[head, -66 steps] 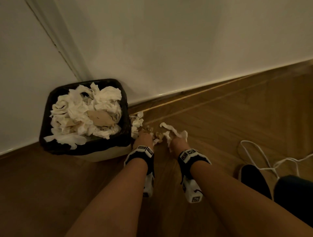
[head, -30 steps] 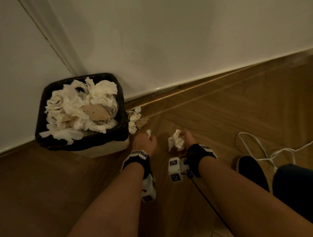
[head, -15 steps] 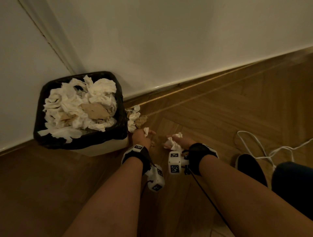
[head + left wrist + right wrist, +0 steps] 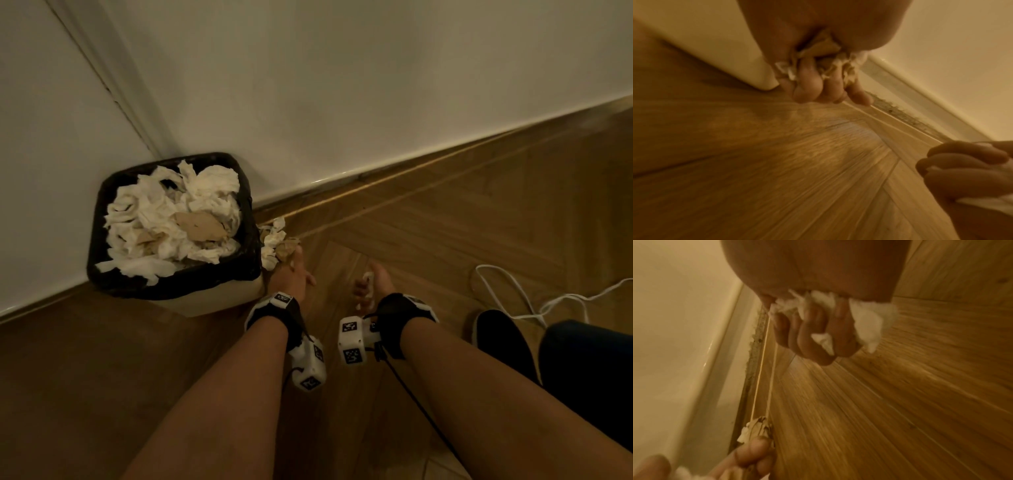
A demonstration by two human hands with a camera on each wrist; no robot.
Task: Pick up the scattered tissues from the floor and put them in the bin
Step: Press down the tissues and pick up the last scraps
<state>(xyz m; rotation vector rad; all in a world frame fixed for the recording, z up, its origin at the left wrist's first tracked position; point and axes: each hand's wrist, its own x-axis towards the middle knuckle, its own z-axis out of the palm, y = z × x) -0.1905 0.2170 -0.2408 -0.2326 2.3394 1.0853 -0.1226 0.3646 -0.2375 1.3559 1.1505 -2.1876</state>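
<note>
A bin (image 4: 171,284) with a black liner stands in the wall corner, heaped with crumpled white and brown tissues (image 4: 171,219). Loose tissues (image 4: 274,240) lie on the wooden floor against its right side. My left hand (image 4: 291,274) is just in front of that heap. Its fingers (image 4: 813,84) curl round brownish and white tissue scraps (image 4: 822,47). My right hand (image 4: 368,284) is a little to the right, low over the floor. It grips a wad of white tissue (image 4: 869,318) in a fist, with ends sticking out between the fingers (image 4: 812,340).
A white cable (image 4: 513,301) loops on the floor at the right, beside a dark shoe (image 4: 500,339) and a dark trouser leg (image 4: 589,377). A skirting board (image 4: 342,178) runs along the wall behind the hands.
Both hands have gathered tissue off the floor. The right hand has bunched its loose tissue into a fist. The left hand has moved forward to the heap beside the bin.
</note>
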